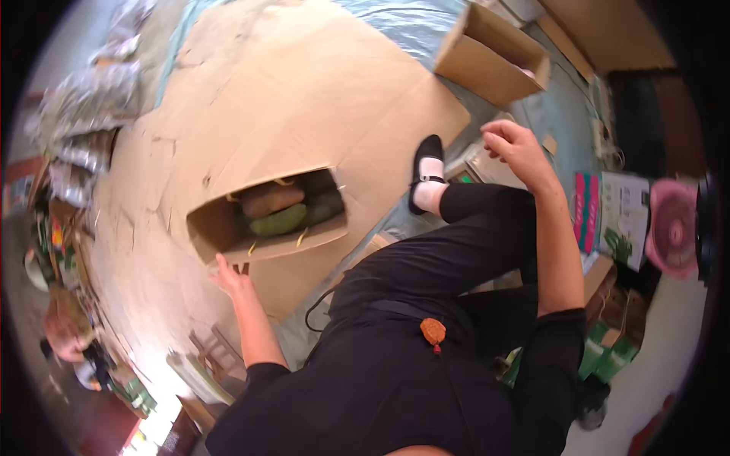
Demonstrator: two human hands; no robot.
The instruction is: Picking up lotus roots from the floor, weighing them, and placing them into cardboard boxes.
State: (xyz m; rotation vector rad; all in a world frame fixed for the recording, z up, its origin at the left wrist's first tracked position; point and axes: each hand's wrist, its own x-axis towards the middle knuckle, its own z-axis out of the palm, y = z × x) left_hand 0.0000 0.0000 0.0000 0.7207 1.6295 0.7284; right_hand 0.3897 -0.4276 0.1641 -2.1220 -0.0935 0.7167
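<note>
**Open box, left grip wide**

Left hand (232, 280) is by the near-left corner of an open brown cardboard box (283, 245), grip spread; can't tell if it's touching. Box sits on a flat tan cardboard sheet (304, 83), probably as floor cover, mouth up so the rounded green item (279, 221) stays reachable. Right hand (515, 148): curled, can't tell if holding anything.
</note>
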